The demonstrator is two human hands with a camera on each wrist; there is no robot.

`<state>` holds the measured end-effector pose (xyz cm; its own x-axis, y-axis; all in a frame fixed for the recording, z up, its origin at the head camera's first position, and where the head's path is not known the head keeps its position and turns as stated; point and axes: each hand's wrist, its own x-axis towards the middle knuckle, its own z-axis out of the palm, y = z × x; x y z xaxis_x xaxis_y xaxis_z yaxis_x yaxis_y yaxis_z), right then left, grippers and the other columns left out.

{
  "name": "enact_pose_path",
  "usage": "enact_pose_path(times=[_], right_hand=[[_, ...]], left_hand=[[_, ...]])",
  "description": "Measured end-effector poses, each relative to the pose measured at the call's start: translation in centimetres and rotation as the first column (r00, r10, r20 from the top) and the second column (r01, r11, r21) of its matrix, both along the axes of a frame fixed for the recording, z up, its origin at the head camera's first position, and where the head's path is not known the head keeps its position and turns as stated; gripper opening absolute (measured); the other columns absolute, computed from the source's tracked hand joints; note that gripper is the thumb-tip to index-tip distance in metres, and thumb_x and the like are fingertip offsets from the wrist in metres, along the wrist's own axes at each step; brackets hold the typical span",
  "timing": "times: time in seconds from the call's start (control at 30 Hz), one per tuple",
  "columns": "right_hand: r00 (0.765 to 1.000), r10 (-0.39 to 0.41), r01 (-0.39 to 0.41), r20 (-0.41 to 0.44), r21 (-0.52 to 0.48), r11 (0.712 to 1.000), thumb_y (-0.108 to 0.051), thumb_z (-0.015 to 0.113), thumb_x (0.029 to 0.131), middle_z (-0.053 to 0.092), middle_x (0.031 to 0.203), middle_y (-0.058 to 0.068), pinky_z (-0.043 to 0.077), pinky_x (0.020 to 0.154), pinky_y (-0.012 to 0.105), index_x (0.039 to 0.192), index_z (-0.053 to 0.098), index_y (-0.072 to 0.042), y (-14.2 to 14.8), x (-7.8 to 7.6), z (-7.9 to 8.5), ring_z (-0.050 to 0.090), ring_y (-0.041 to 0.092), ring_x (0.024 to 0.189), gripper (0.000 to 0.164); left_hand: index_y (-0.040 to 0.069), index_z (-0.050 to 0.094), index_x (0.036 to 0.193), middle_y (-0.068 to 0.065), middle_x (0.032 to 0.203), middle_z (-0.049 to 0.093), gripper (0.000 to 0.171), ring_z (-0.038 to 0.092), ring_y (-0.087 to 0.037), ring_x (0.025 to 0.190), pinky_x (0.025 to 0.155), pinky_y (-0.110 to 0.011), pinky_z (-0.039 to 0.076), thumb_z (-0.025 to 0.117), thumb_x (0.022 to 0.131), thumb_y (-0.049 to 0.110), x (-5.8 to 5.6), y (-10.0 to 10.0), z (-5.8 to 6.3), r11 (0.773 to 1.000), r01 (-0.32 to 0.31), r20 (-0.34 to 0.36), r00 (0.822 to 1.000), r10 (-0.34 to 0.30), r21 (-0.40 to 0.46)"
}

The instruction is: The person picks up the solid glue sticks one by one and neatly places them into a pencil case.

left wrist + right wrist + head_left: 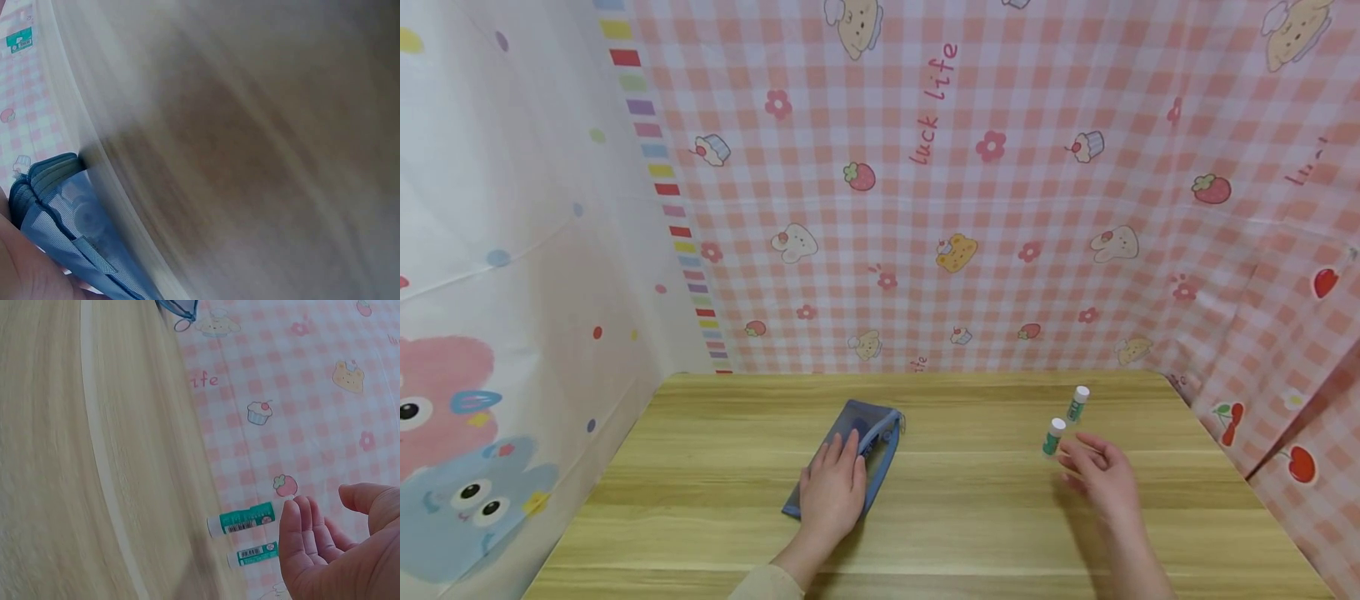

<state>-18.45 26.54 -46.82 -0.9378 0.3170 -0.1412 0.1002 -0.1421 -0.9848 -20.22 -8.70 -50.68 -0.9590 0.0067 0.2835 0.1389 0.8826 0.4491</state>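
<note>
My left hand [833, 492] rests on a blue mesh zip pouch [880, 467], fingers extended over its top. The pouch lies slanted on the table, its zip side gaping a little, with something dark blue inside partly hidden. In the left wrist view the pouch [87, 231] shows its folded zip end beside the hand. To the right, my right hand [1101, 479] is held beside the nearer of two green glue sticks with white caps [1052, 437], its fingers loosely bent. Thumb and fingers are apart in the right wrist view. The second glue stick [1077, 404] stands just behind the first.
The wooden table [970, 517] ends at a pink checked cloth [925, 292] hanging behind it. A white cloth with cartoon figures [535, 275] hangs on the left. More checked cloth with cherries [1300, 462] hangs along the right edge.
</note>
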Motion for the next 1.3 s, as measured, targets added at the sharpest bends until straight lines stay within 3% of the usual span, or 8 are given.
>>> enact_pose_path(times=[0.63, 0.83, 1.0, 1.17, 1.3], right_hand=[[0.994, -0.104, 0.105, -0.015, 0.072, 0.992, -0.007, 0.061, 0.098, 0.065, 0.079, -0.017, 0.057, 0.071, 0.023, 0.133, 0.044, 0.002, 1.0, -0.5, -0.2, 0.065, 0.0, 0.077, 0.041], [0.996, -0.085, 0.086, -0.015, 0.2, 0.976, -0.009, 0.061, 0.098, 0.062, 0.084, -0.014, 0.056, 0.072, 0.02, 0.141, 0.036, 0.011, 1.4, -0.7, -0.6, 0.061, -0.005, 0.076, 0.053], [0.996, -0.09, 0.09, -0.015, 0.33, 0.94, -0.013, 0.061, 0.099, 0.065, 0.096, -0.006, 0.052, 0.071, 0.014, 0.14, 0.041, 0.009, 1.5, -0.9, -1.0, 0.056, -0.011, 0.075, 0.051], [0.997, -0.072, 0.077, -0.029, 0.42, 0.904, -0.015, 0.061, 0.099, 0.065, 0.116, 0.016, 0.047, 0.071, 0.008, 0.14, 0.043, 0.008, 1.7, -1.2, -1.6, 0.052, -0.014, 0.078, 0.05], [0.998, -0.047, 0.064, -0.051, 0.421, 0.905, -0.011, 0.06, 0.099, 0.059, 0.127, 0.027, 0.046, 0.073, 0.007, 0.14, 0.042, 0.009, 1.7, -1.7, -2.0, 0.051, -0.016, 0.08, 0.049]], left_hand=[[0.01, 0.055, 0.142, -0.021, 0.144, 0.05, 0.043, 0.043, -0.044, 0.133, 0.099, -0.073, 0.031, 0.046, 0.104, 0.028, 0.0, -0.1, 0.1, 1.0, 0.001, 0.004, 1.0, -0.001, -0.003], [0.01, 0.055, 0.142, -0.021, 0.144, 0.05, 0.043, 0.043, -0.044, 0.133, 0.099, -0.073, 0.031, 0.046, 0.104, 0.028, 0.0, -0.1, 0.0, 1.0, 0.001, 0.003, 1.0, -0.001, -0.003], [0.01, 0.054, 0.143, -0.021, 0.144, 0.05, 0.044, 0.042, -0.044, 0.133, 0.099, -0.073, 0.031, 0.046, 0.104, 0.028, 0.0, -0.1, -0.1, 1.0, 0.001, 0.005, 1.0, -0.001, -0.005], [0.01, 0.055, 0.143, -0.021, 0.144, 0.05, 0.043, 0.043, -0.044, 0.133, 0.099, -0.073, 0.031, 0.046, 0.104, 0.028, 0.0, -0.1, 0.0, 1.0, 0.0, 0.004, 1.0, 0.0, -0.004], [0.01, 0.055, 0.142, -0.021, 0.144, 0.05, 0.043, 0.043, -0.044, 0.133, 0.099, -0.073, 0.031, 0.047, 0.104, 0.028, 0.0, 0.0, 0.0, 1.0, 0.0, 0.001, 1.0, 0.0, -0.009]])
